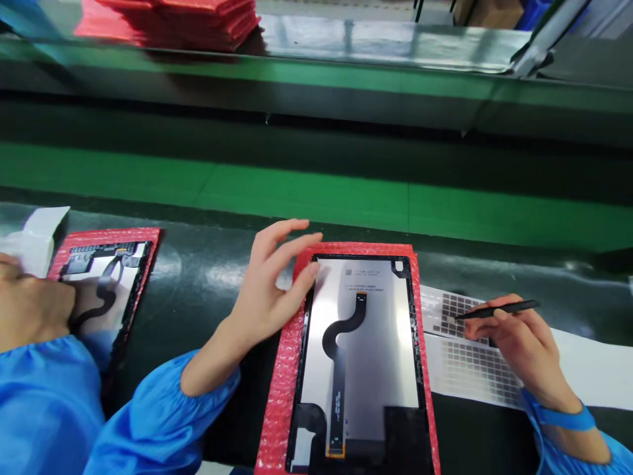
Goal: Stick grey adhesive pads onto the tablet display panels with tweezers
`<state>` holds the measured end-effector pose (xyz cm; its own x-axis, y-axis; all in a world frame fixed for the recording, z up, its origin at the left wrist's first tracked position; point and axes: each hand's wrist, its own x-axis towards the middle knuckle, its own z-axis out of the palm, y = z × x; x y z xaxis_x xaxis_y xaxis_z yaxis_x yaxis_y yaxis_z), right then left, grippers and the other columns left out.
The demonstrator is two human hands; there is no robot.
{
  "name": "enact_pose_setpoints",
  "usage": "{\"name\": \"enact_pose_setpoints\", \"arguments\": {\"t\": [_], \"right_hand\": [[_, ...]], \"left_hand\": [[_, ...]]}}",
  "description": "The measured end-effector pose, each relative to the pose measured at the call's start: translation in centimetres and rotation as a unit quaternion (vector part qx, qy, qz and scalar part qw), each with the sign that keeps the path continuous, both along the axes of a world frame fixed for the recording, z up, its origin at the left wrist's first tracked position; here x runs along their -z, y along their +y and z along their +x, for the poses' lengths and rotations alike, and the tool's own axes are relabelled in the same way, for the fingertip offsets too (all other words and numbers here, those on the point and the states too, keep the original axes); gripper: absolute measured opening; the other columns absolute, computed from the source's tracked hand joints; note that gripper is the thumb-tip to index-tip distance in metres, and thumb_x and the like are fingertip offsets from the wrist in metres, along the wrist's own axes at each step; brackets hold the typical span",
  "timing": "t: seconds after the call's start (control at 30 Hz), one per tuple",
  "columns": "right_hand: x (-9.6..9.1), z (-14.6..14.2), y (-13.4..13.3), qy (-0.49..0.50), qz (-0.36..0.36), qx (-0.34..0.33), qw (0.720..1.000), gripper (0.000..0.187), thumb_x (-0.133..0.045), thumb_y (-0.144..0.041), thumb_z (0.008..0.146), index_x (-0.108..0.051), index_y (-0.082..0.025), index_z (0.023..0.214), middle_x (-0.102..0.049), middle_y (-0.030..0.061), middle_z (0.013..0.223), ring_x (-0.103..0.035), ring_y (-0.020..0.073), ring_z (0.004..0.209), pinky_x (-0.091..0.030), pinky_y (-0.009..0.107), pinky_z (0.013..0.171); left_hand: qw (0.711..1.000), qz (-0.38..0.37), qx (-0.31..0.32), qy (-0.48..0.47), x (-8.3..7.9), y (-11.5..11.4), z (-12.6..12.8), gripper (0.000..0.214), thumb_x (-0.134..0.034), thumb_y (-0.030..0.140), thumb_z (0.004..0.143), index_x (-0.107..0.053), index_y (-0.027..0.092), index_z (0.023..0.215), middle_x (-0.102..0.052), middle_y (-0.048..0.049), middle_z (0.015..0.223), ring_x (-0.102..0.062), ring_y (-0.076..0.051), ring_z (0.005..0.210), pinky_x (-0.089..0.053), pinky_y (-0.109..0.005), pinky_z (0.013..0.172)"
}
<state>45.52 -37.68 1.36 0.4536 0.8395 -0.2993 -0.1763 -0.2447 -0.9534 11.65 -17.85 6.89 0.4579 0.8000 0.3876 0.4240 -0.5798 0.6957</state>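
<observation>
In front of me a tablet display panel (380, 349) lies back side up on a red bubble-wrap bag (279, 382). A black curved flex cable (339, 369) runs down the panel's back. My left hand (271, 280) rests at the upper left corner with fingers apart, the thumb touching the panel's edge. My right hand (524, 343) grips black tweezers (499, 309), whose tip is at a sheet of small dark square stickers (450, 310) right of the panel. Beside that sheet lies a paler gridded sheet (477, 366). My right wrist wears a blue band (568, 418).
At the left, a co-worker's hand (34, 310) covers part of another panel (111, 297) on red bubble wrap. A green conveyor belt (297, 198) runs beyond the dark bench. Red bubble-wrap bags (188, 23) are stacked on the far shelf. White backing paper (598, 369) extends right.
</observation>
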Motion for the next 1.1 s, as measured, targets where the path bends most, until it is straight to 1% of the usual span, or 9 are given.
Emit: {"name": "enact_pose_setpoints", "arguments": {"t": [0.07,0.13,0.17,0.23,0.3,0.43,0.63,0.8,1.1], "right_hand": [[-1.3,-0.6,0.7,-0.002,0.026,-0.005,1.000,0.029,-0.082,-0.054,0.087,-0.067,-0.030,0.095,-0.081,0.0051,0.077,-0.075,0.0261,0.060,-0.063,0.040,0.057],[-2.6,-1.7,1.7,-0.013,0.049,-0.019,0.999,0.025,-0.079,-0.051,0.090,-0.066,-0.031,0.097,-0.081,0.0045,0.080,-0.074,0.0253,0.059,-0.062,0.040,0.057],[-3.1,-2.5,2.3,-0.017,0.060,-0.028,0.998,0.024,-0.078,-0.049,0.092,-0.065,-0.031,0.099,-0.081,0.0045,0.082,-0.074,0.0254,0.059,-0.062,0.041,0.057],[-3.6,-3.9,3.1,-0.012,0.077,-0.052,0.996,0.023,-0.076,-0.047,0.095,-0.063,-0.031,0.103,-0.082,0.0048,0.086,-0.076,0.0259,0.060,-0.063,0.041,0.058],[-3.5,-5.1,3.7,0.006,0.085,-0.075,0.994,0.020,-0.073,-0.045,0.098,-0.061,-0.030,0.106,-0.082,0.0049,0.089,-0.077,0.0257,0.062,-0.064,0.041,0.059],[-2.6,-6.0,3.6,0.032,0.084,-0.090,0.992,0.012,-0.066,-0.038,0.104,-0.060,-0.028,0.107,-0.081,0.0052,0.092,-0.079,0.0244,0.067,-0.066,0.039,0.064],[-3.0,-6.2,3.2,0.075,0.115,-0.097,0.986,0.004,-0.059,-0.028,0.107,-0.063,-0.027,0.110,-0.082,0.0042,0.093,-0.082,0.0260,0.076,-0.070,0.040,0.066],[-3.6,-5.9,3.6,0.063,0.111,-0.096,0.987,0.003,-0.062,-0.029,0.106,-0.065,-0.027,0.107,-0.082,0.0046,0.093,-0.083,0.0259,0.074,-0.071,0.037,0.066],[-3.5,-6.2,3.4,0.065,0.108,-0.082,0.989,0.004,-0.064,-0.030,0.106,-0.067,-0.029,0.107,-0.082,0.0029,0.094,-0.083,0.0251,0.075,-0.071,0.037,0.070]], "left_hand": [[0.993,0.052,0.097,0.040,-2.6,-2.3,1.1,0.018,-0.064,0.031,0.099,-0.080,0.026,0.107,-0.078,-0.0070,0.103,-0.071,-0.025,0.095,-0.057,-0.040,0.087],[0.966,0.036,0.236,0.096,-4.1,-5.0,2.6,0.020,-0.062,0.032,0.102,-0.080,0.023,0.099,-0.073,-0.0061,0.077,-0.067,-0.023,0.067,-0.053,-0.035,0.065],[0.955,0.015,0.269,0.124,-4.3,-6.2,3.4,0.020,-0.064,0.034,0.101,-0.080,0.022,0.100,-0.073,-0.0076,0.074,-0.066,-0.024,0.064,-0.052,-0.035,0.062],[0.950,-0.039,0.270,0.151,-3.8,-8.3,4.6,0.020,-0.072,0.034,0.097,-0.081,0.020,0.108,-0.076,-0.0138,0.085,-0.071,-0.029,0.071,-0.054,-0.038,0.066],[0.956,-0.076,0.243,0.144,-2.5,-9.6,5.2,0.035,-0.079,0.032,0.092,-0.078,0.019,0.124,-0.078,-0.0188,0.104,-0.073,-0.034,0.084,-0.055,-0.041,0.072],[0.950,-0.034,0.241,0.197,-1.1,-10.3,5.2,0.063,-0.084,0.041,0.088,-0.066,0.018,0.144,-0.076,-0.0191,0.107,-0.070,-0.034,0.086,-0.054,-0.039,0.070],[0.894,0.088,0.282,0.336,-2.3,-9.6,5.4,0.062,-0.067,0.047,0.099,-0.054,0.008,0.146,-0.071,-0.0089,0.104,-0.068,-0.028,0.084,-0.055,-0.039,0.058],[0.886,0.101,0.283,0.352,-2.3,-9.5,5.4,0.059,-0.064,0.050,0.100,-0.051,0.012,0.144,-0.069,-0.0038,0.103,-0.068,-0.024,0.082,-0.056,-0.038,0.056],[0.883,0.097,0.293,0.354,-2.2,-9.1,5.5,0.063,-0.067,0.051,0.097,-0.050,0.014,0.145,-0.070,-0.0032,0.105,-0.069,-0.024,0.081,-0.056,-0.038,0.056]]}}
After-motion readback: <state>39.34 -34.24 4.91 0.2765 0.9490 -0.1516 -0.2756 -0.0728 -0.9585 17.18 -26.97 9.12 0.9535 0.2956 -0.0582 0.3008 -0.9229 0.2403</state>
